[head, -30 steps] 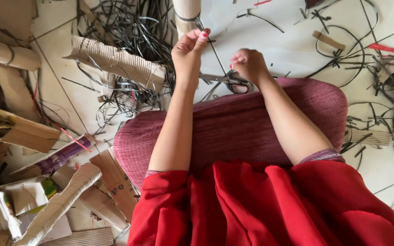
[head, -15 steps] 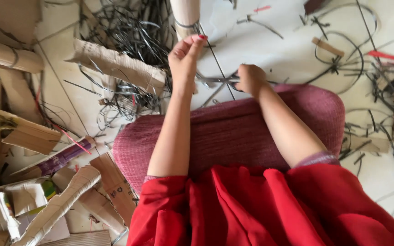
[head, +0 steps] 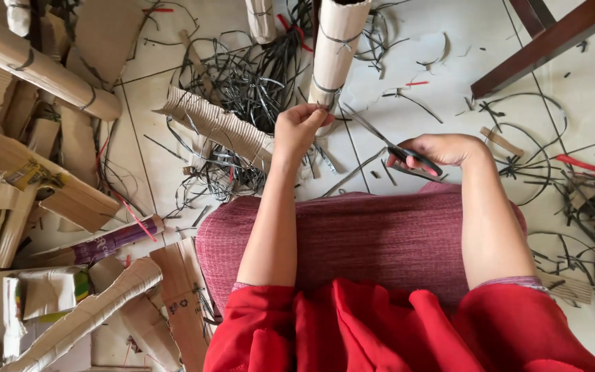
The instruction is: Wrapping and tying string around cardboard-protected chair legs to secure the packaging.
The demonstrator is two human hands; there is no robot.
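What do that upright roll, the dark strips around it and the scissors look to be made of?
The roll by the left hand looks like brown corrugated cardboard, matte, with ribbing plain on a similar piece nearby. The dark strips look like thin plastic strapping, slightly glossy and springy in their curls, though that is uncertain. The scissors in the right hand show grey metal blades and seemingly dark plastic handles.
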